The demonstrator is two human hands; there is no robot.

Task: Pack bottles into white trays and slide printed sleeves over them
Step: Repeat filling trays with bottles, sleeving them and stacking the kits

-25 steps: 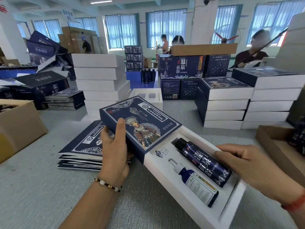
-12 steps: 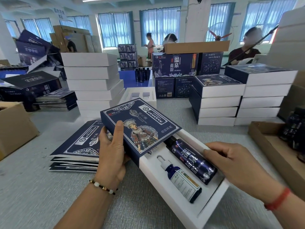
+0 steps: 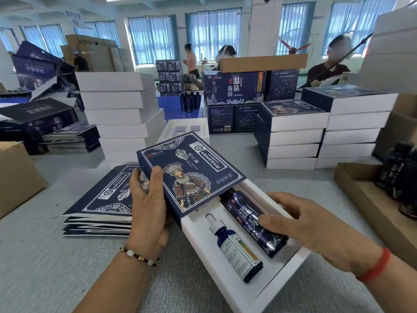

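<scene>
A white tray (image 3: pixel 242 292) lies slanted on the grey table in front of me. In it lie a small blue dropper bottle (image 3: pixel 234 249) and a taller dark blue bottle (image 3: pixel 252 222). A printed navy sleeve (image 3: pixel 191 172) covers the tray's far half. My left hand (image 3: pixel 146 208) grips the sleeve's left edge, thumb on top. My right hand (image 3: pixel 300 222) holds the tray's right side, thumb over the tall bottle.
Flat sleeves (image 3: pixel 101 199) are piled left of the tray. Stacks of white trays (image 3: pixel 119 109) stand behind, sleeved boxes (image 3: pixel 293 132) at right. A cardboard tray with dark bottles (image 3: pixel 397 177) sits far right, a cardboard box (image 3: pixel 18 175) far left. People work beyond.
The sleeve has slid further down the tray, now covering the tall bottle's cap. My right hand has moved in over the tray's right side.
</scene>
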